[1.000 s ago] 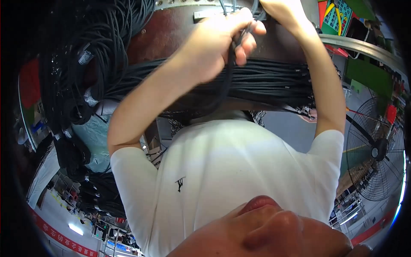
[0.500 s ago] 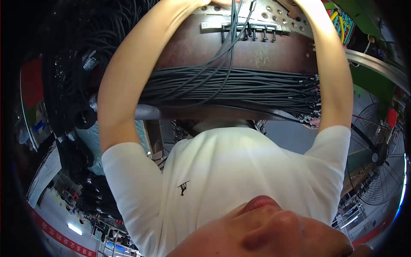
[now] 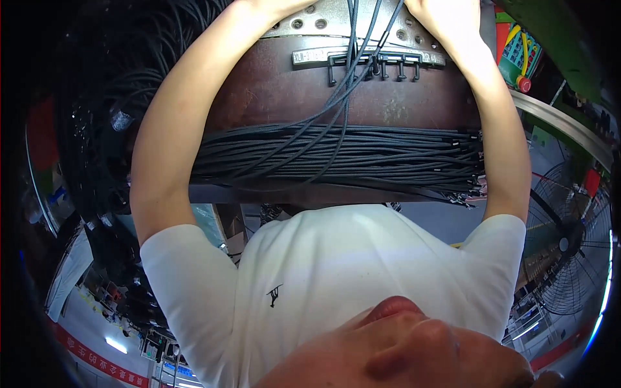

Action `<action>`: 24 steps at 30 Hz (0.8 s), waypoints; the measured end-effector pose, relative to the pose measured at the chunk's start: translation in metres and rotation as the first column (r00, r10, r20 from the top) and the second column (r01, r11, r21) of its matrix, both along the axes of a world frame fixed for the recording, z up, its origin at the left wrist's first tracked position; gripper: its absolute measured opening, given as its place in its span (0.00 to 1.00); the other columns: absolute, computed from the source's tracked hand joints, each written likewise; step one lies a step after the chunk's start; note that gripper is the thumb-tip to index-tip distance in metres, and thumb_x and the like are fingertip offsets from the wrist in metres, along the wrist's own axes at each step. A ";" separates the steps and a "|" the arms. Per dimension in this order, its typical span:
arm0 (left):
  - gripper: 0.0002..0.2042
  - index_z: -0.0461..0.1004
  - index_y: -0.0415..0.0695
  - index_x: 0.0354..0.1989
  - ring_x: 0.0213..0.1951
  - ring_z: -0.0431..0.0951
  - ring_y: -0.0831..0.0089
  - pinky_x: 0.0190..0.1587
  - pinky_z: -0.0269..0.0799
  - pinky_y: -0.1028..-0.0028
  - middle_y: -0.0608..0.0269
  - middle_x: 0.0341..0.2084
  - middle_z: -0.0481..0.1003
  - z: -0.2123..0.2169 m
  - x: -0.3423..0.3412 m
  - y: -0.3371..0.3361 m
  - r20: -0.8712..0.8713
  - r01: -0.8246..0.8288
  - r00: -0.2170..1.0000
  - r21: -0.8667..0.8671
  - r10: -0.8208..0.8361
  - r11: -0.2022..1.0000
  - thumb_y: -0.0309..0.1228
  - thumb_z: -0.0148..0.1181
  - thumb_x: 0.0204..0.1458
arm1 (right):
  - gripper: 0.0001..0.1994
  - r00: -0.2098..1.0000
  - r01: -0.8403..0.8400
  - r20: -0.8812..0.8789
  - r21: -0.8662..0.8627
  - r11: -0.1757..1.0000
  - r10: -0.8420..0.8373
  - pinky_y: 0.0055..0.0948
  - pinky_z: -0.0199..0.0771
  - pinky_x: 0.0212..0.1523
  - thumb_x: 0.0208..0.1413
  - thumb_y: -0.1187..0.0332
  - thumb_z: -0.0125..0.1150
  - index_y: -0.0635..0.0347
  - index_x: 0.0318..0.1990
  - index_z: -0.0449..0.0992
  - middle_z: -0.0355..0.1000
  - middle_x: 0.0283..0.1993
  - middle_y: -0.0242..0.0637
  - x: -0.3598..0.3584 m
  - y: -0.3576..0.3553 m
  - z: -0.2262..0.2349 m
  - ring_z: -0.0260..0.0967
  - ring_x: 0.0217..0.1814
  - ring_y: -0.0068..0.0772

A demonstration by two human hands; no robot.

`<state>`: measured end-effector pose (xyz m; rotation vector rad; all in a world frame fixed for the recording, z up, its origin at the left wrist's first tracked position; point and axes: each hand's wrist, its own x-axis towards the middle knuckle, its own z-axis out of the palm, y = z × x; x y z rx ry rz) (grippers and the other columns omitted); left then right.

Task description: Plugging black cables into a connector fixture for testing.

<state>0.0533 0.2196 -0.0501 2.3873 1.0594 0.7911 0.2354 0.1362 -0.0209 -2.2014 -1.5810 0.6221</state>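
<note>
My left hand (image 3: 292,5) is cut off by the top edge at the metal plate with round holes (image 3: 336,26), its fingers out of sight. My right hand (image 3: 446,14) reaches to the plate's right side, its fingertips mostly beyond the edge. Between the hands, several dark grey cables (image 3: 346,97) run up past a metal strip with black hooks (image 3: 369,58) and leave the picture at the top. Their lower ends join a wide bundle of cables (image 3: 310,152) lying across the brown tabletop (image 3: 272,90). Whether either hand holds anything is hidden.
Dark cables (image 3: 152,64) hang thickly at the left. At the upper right are a red push button (image 3: 523,84) and a curved metal rail (image 3: 569,119). A black cage fan (image 3: 563,242) stands at the right. Small connectors (image 3: 475,168) end the bundle beside my right forearm.
The bench, hook strip and cable bundle sit lower in the picture. My right hand has come further into view, nearer the cables; my left arm appears slightly further left.
</note>
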 end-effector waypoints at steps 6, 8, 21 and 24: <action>0.10 0.76 0.40 0.33 0.31 0.77 0.57 0.36 0.73 0.62 0.51 0.28 0.77 -0.027 0.011 0.005 -0.075 0.029 0.997 0.106 -0.021 0.994 0.34 0.54 0.54 | 0.16 0.987 0.141 -0.064 -0.122 0.982 -0.149 0.27 0.67 0.14 0.59 0.57 0.56 0.62 0.28 0.75 0.69 0.16 0.34 -0.004 -0.006 0.031 0.65 0.12 0.26; 0.09 0.76 0.40 0.31 0.29 0.77 0.57 0.34 0.73 0.62 0.51 0.27 0.77 -0.033 -0.002 0.011 -0.115 -0.001 0.993 0.137 0.017 0.991 0.33 0.54 0.53 | 0.16 0.988 0.109 -0.092 -0.126 0.986 -0.121 0.27 0.68 0.14 0.59 0.57 0.57 0.62 0.29 0.75 0.69 0.17 0.34 -0.006 -0.001 0.020 0.66 0.13 0.25; 0.12 0.78 0.42 0.33 0.31 0.77 0.57 0.36 0.73 0.60 0.50 0.29 0.77 -0.023 -0.012 0.011 -0.163 -0.071 0.980 0.231 0.111 0.970 0.38 0.54 0.53 | 0.16 0.938 0.200 -0.272 -0.076 0.977 -0.213 0.28 0.70 0.19 0.55 0.56 0.63 0.63 0.35 0.76 0.69 0.16 0.34 0.002 0.001 0.002 0.66 0.14 0.27; 0.13 0.78 0.42 0.33 0.32 0.77 0.56 0.36 0.72 0.60 0.50 0.30 0.77 -0.020 -0.011 0.005 -0.162 -0.080 0.979 0.248 0.123 0.965 0.39 0.54 0.53 | 0.15 0.945 0.173 -0.278 -0.029 0.984 -0.175 0.28 0.71 0.19 0.55 0.58 0.62 0.63 0.36 0.76 0.70 0.17 0.35 -0.005 -0.008 0.021 0.66 0.15 0.28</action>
